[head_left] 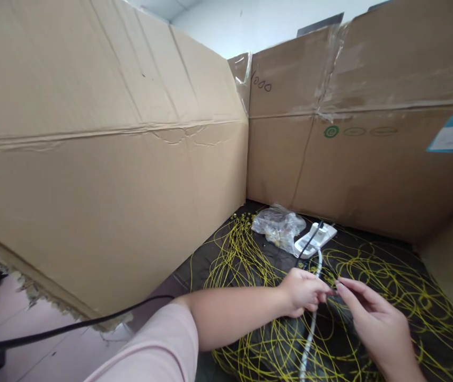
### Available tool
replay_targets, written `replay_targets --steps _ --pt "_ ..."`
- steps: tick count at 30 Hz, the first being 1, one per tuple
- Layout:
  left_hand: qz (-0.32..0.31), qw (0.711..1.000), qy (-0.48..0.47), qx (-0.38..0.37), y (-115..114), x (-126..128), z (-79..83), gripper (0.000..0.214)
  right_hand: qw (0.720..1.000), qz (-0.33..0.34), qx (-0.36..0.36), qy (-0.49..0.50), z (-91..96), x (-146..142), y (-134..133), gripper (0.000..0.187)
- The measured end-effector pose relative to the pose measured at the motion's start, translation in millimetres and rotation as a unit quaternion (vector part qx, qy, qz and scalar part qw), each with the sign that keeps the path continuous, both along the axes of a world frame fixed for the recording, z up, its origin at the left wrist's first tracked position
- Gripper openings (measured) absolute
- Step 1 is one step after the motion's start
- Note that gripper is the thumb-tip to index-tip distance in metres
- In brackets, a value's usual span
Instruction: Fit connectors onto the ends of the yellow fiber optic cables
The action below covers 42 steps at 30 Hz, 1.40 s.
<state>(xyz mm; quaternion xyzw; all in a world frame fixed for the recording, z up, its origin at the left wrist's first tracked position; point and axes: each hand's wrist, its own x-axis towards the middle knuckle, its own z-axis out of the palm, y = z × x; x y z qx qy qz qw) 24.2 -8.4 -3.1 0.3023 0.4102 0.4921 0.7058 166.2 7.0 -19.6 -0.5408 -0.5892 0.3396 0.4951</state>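
My left hand (304, 293) reaches in from the left, its fingers closed in a pinch. Close to its fingertips, my right hand (380, 321) pinches with thumb and forefinger. Whatever sits between the two sets of fingertips is too small to make out. Thin yellow wires (246, 254) lie around and beneath both hands, in a bundle on the left and in loose loops (393, 281) on the right. A white cable (308, 345) passes below my left hand and leads up to a white power strip (325, 232), where a black plug (320, 225) is inserted.
A crumpled clear plastic bag (278, 225) lies left of the power strip. Tall cardboard panels (131, 212) wall in the dark work surface on the left, with more cardboard (369, 175) behind and right. A black cable (71, 324) runs in at lower left.
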Motion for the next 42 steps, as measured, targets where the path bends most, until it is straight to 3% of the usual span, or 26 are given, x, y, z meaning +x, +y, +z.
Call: replay_targets --steps 8,14,19,28,42 --pt "-0.04 0.999 0.009 0.03 0.3 -1.5 -5.9 0.022 1.0 0.013 0.014 0.006 -8.6 1.3 4.7 0.036" --pt "-0.002 0.995 0.086 0.043 -3.6 -0.1 -0.5 0.024 0.998 0.028 0.028 0.046 2.9 -6.5 -0.6 0.029" --pt "-0.021 0.995 0.072 0.062 -2.0 -0.1 2.6 0.025 0.983 0.077 -0.015 0.166 11.0 -10.9 0.9 0.027" --pt "-0.057 0.995 0.068 0.04 -3.5 -3.5 6.1 0.037 0.963 0.107 -0.041 0.245 10.8 -6.5 4.6 0.026" --pt "0.011 0.996 0.068 0.049 -0.1 -2.2 6.9 0.026 0.962 0.111 -0.037 0.246 10.4 -7.0 5.5 0.024"
